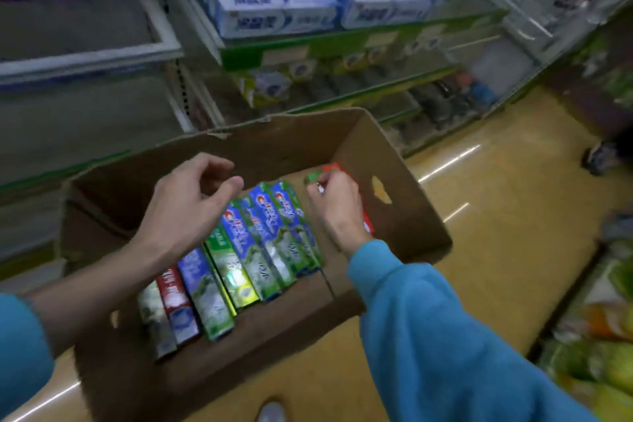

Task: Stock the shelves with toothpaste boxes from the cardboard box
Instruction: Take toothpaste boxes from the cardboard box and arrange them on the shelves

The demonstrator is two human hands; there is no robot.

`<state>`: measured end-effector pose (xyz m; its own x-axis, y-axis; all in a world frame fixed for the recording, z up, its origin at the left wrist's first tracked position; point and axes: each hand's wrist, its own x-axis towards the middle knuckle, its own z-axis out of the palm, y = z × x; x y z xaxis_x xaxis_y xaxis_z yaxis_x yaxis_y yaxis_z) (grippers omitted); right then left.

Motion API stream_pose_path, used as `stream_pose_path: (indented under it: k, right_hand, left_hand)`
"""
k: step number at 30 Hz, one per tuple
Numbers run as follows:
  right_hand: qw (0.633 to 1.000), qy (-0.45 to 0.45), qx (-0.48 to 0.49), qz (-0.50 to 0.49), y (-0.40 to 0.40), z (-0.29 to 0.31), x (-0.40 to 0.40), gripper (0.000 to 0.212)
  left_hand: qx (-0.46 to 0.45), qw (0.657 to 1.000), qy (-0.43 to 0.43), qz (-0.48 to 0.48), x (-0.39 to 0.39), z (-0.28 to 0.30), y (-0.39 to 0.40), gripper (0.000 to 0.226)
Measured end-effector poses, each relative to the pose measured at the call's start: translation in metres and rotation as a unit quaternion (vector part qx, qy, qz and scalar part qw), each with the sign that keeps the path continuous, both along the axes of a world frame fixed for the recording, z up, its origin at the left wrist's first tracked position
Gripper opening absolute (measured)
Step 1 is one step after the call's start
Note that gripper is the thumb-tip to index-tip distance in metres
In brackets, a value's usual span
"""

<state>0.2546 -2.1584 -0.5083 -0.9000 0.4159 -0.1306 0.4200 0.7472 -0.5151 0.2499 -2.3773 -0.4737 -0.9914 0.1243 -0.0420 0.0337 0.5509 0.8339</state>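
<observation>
Right hand (334, 202) pinches a red-green toothpaste box (342, 171) lying lengthwise along the carton wall; left hand (191, 195) loosely spread

Glossy tan floor (496, 216), open cardboard box (404, 216) standing on it, green-edged shelves (308, 48) just beyond the box, white-and-blue toothpaste boxes (274, 15) stacked on the shelf above the box
</observation>
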Motion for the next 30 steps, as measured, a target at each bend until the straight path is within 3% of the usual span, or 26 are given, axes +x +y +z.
stream_pose_path:
  k: [6, 12, 30]
  right_hand:
    - [0.989, -0.140, 0.018, -0.039, 0.060, -0.046, -0.014, 0.031]
    - [0.975, -0.219, 0.016, -0.040, 0.087, -0.079, -0.021, 0.040]
    - [0.967, -0.251, 0.046, -0.016, 0.091, -0.100, -0.033, 0.053]
  left_hand:
    - [-0.006, 0.999, -0.032, -0.001, -0.006, -0.040, 0.064, 0.024]
    - [-0.012, 0.998, -0.053, 0.010, -0.012, -0.063, 0.091, 0.023]
    - [0.004, 0.998, -0.068, 0.018, -0.015, -0.085, 0.099, 0.020]
